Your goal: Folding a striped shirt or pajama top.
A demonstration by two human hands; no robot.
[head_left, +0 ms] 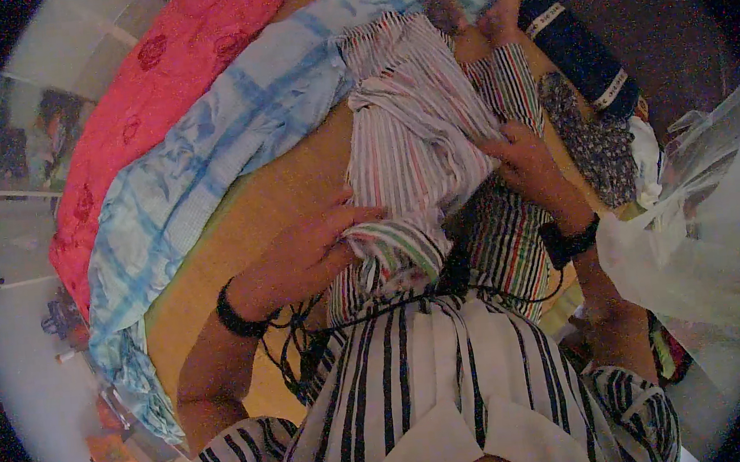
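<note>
A pale garment with thin pink and grey stripes [414,123] lies bunched along my outstretched legs; whether it is a shirt or trousers I cannot tell. Its near end is folded over, showing brighter green, red and black stripes. My left hand [314,244] is closed on that folded end, fingers gathering the cloth. On the far right side, my right hand [528,162] pinches the garment's edge between thumb and fingers. Beneath it show my dark-striped trousers [510,246], and my bare feet are past its far end.
To the left a blue and white patterned cloth [232,133] and a pink-red cloth [151,100] lie on a tan surface [255,205]. At right are a dark blue folded cloth [577,50], a dark speckled cloth [589,144] and a clear plastic bag [690,214]. Black cords [376,311] cross my lap.
</note>
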